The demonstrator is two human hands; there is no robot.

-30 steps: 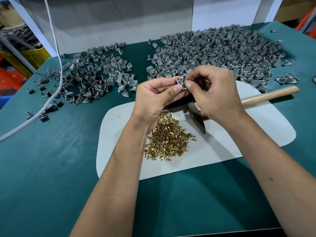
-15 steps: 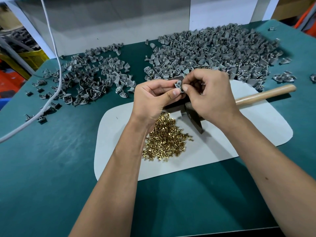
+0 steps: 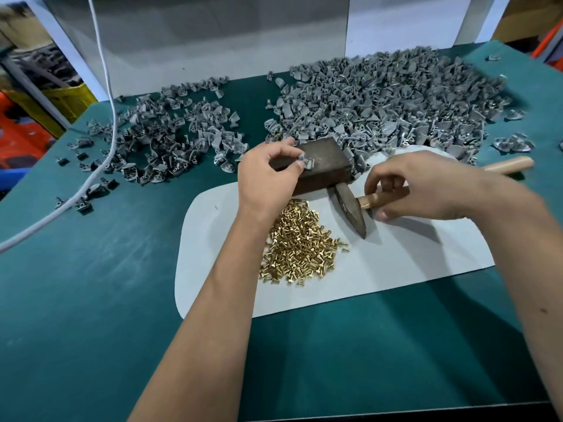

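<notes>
Pinching one small grey part (image 3: 306,162) between thumb and fingertips, the left hand (image 3: 268,175) is steadying it on top of the dark metal block (image 3: 327,156), just above the middle of the frame. The right hand (image 3: 426,187) is curling its fingers and thumb round the hammer (image 3: 350,208), gripping the wooden handle close behind the head.

The head is lying on the white mat (image 3: 396,269) just beside the block's lower right corner. The hammer's long axis is running from there out toward the right edge of the frame. So the pinched part is sitting up and to the left of the hammer head, near it. The right hand is the nearer one for the strike, which I judge is coming next.

Counting: one hammer, one block, one part in the fingers, one mat. One heap of brass rivets (image 3: 300,245) is lying below the left hand, and two piles of grey parts are spreading across the upper left (image 3: 170,138) and upper right (image 3: 390,102), all far too many to count.
</notes>
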